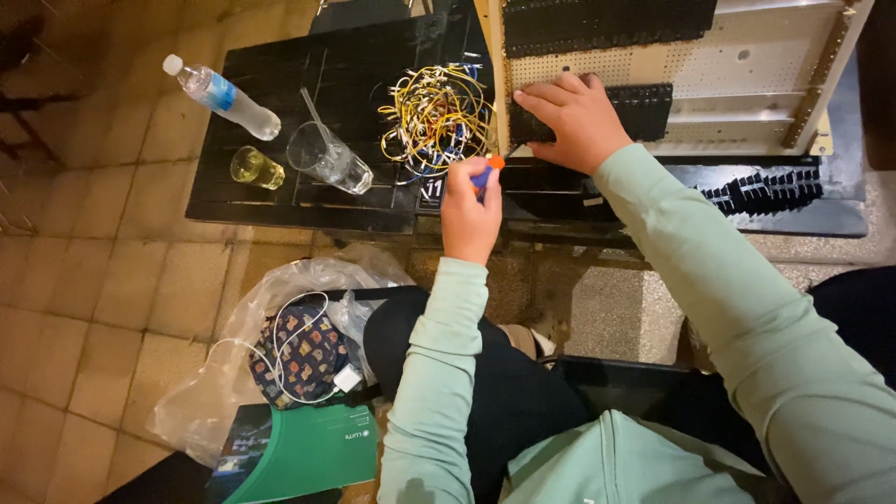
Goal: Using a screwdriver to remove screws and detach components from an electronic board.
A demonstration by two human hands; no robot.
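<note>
From up here I look down on a low black slatted wooden table standing on a tiled floor, and leaning over its right end is a pale perforated board in a light frame with long black strips of sockets fixed across it. A crinkled clear plastic bag lies on the floor near my knees, holding a dark patterned fabric pouch with a thin white cable and small white plug looped over it, and a green cardboard box lies just beside it. On the table sits a tangled heap of yellow, white and blue wires, close to the board's left edge. Further left lie a clear plastic water bottle with a blue label, on its side, a clear drinking glass with a straw, tipped over, and a small glass of yellowish liquid, standing upright. My right hand rests flat on a short black socket strip on the board, fingers stretched out together and pressing its left end. My left hand is curled tight around a small tool with an orange and blue handle, thumb and fingers pinching it just beside the board's lower left corner, its tip hidden from me.
</note>
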